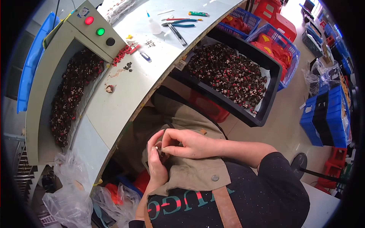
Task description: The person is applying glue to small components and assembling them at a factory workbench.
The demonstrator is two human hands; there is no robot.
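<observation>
Over my lap, my left hand (pixel 156 163) is closed with its fingers curled round a small brown-and-pale piece (pixel 159 147), mostly hidden by the fingers. My right hand (pixel 186 144) meets it there, thumb and forefinger pinched together against the piece. What lies between those right fingertips is too small to make out. A tan apron (pixel 190 174) lies beneath both hands. On the white table to the left sits a small figure head (pixel 110 89) with dark hair and a pale face, apart from my hands.
A grey machine (pixel 97 28) with buttons and many small dark pieces stands at left. On the table lie pliers (pixel 178 25), tweezers (pixel 177 35), a squeeze bottle (pixel 154 26) and red bits (pixel 121 54). A black tray (pixel 262 118) of similar pieces and blue crates (pixel 294 70) stand right.
</observation>
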